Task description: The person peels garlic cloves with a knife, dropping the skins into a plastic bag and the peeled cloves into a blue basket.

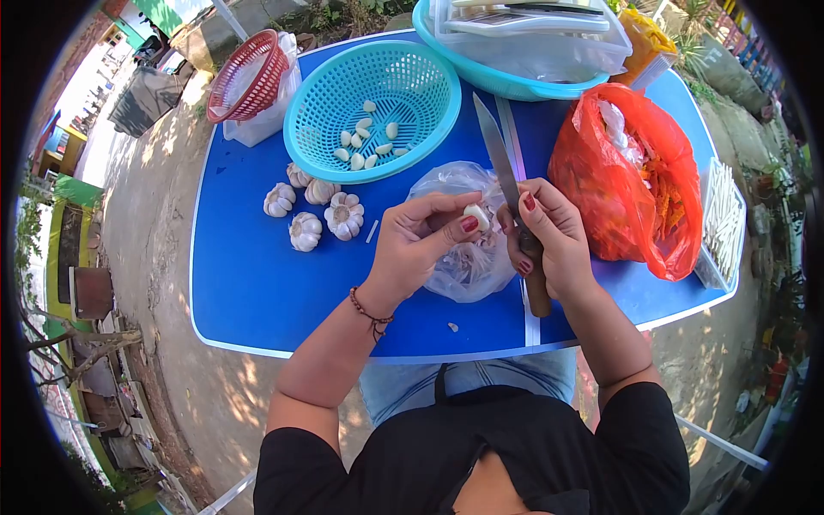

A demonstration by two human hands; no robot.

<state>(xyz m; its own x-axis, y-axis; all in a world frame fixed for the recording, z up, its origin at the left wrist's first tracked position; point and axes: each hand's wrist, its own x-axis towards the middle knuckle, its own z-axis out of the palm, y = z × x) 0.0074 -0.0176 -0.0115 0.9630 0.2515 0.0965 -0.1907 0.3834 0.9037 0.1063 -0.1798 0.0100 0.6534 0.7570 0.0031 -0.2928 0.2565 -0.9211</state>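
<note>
Between the thumb and fingers of my left hand [421, 240] is a pale garlic clove [477, 216]. My right hand [554, 232] grips a knife [498, 146] by its wooden handle, the blade pointing up and away from me. Both hands are over a clear plastic bag [468, 270] that holds garlic skins. Several whole garlic bulbs [345, 216] lie on the blue table left of my left hand. Beyond them stands a turquoise basket [300, 129] with several peeled cloves [391, 130] inside.
A red plastic bag [584, 197] sits open at right, beside a container of white sticks [724, 215]. At the back are a turquoise basin [515, 86] holding clear plastic containers, and a yellow packet [645, 43]. A red basket [262, 77] stands back left. The blue table [249, 300] has a white edge.
</note>
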